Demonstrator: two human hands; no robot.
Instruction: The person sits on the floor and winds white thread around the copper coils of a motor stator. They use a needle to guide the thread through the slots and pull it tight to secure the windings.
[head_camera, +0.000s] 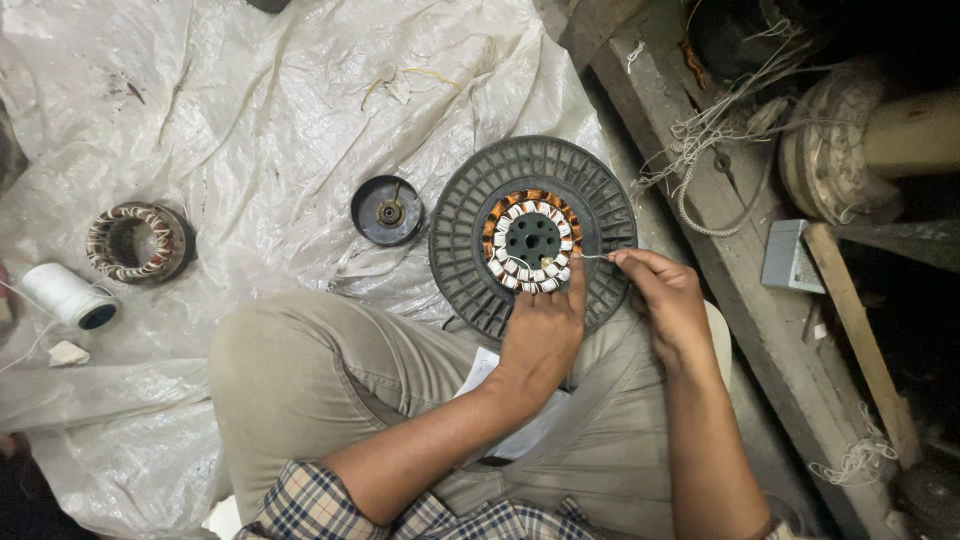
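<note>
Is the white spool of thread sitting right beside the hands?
No, the white spool of thread lies far off on the plastic sheet, while the left hand and right hand work at the round winding.

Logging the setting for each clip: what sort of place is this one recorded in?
Probably a small motor or fan repair workshop, worked on the floor. A copper-wound stator sits in a ribbed round housing, a second wound coil lies on the plastic sheet, and tangled string litters a wooden bench.
</note>
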